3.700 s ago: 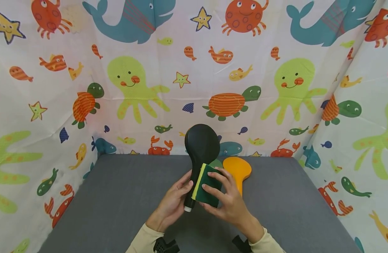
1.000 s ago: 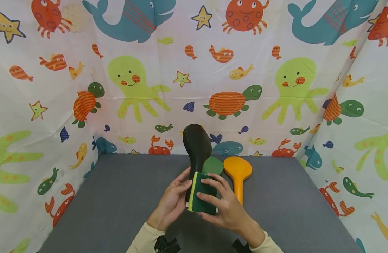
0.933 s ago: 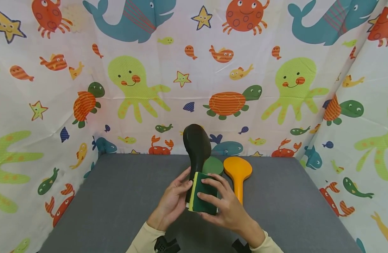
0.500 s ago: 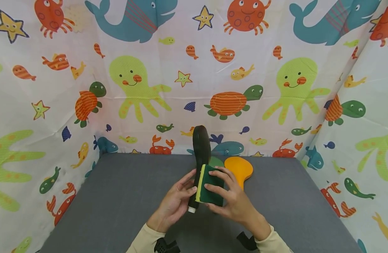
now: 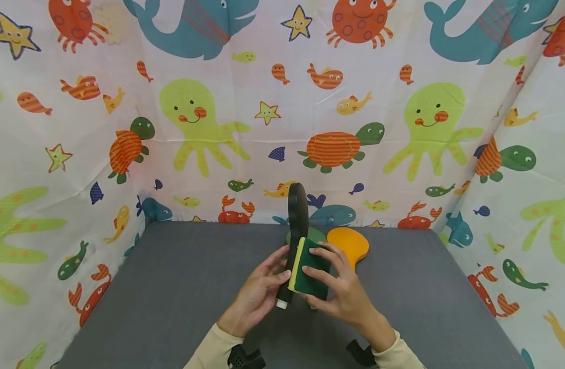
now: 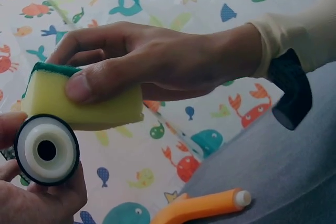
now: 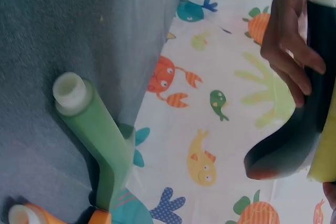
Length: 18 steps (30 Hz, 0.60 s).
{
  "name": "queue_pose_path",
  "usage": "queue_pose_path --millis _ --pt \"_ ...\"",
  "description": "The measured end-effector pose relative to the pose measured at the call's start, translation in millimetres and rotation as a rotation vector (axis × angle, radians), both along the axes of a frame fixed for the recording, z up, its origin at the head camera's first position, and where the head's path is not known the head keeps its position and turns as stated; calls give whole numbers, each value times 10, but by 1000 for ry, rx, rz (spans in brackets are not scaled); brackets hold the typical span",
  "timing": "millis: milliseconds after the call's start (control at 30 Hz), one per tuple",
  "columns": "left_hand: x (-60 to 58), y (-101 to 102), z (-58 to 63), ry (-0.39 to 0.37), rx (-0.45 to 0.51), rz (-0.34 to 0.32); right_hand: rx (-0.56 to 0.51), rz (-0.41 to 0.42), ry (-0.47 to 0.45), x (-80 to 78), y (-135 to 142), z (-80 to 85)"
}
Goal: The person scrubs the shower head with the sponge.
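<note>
In the head view my left hand [image 5: 256, 289] grips the handle of a black handheld shower head [image 5: 298, 207], held upright and turned nearly edge-on. My right hand [image 5: 349, 289] holds a green and yellow scrub sponge [image 5: 312, 272] with spread, bent fingers on its green side. The sponge's yellow side lies along the handle, just above the white end fitting [image 5: 281, 304]. From the left wrist view, the fitting's round hole faces the camera, and the right thumb [image 6: 81, 87] presses the yellow foam. The right wrist view shows left fingertips [image 7: 315, 62] around the black handle.
On the grey table [image 5: 185, 277] behind the hands lie an orange shower head [image 5: 348, 243] and a green one [image 7: 100, 135], side by side. A white curtain [image 5: 264, 66] printed with sea animals encloses the table's back and sides.
The black shower head has turned from showing its broad head to nearly edge-on and shifted right. The sponge has moved up and right along the handle, uncovering the white fitting.
</note>
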<state>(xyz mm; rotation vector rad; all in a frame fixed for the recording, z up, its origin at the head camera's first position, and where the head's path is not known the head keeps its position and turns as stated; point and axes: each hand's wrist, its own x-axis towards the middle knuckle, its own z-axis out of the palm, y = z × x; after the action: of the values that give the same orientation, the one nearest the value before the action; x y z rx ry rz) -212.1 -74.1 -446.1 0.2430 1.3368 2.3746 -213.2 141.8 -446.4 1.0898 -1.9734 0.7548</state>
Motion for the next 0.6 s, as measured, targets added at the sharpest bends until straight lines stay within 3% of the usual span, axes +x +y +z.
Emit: queue_pose_path --millis 233,600 --pt "-39 -12 21 -20 32 9 -28 38 41 27 -75 -76" --pt "-18 -36 -14 -48 100 -19 -38 27 32 103 -133 -153"
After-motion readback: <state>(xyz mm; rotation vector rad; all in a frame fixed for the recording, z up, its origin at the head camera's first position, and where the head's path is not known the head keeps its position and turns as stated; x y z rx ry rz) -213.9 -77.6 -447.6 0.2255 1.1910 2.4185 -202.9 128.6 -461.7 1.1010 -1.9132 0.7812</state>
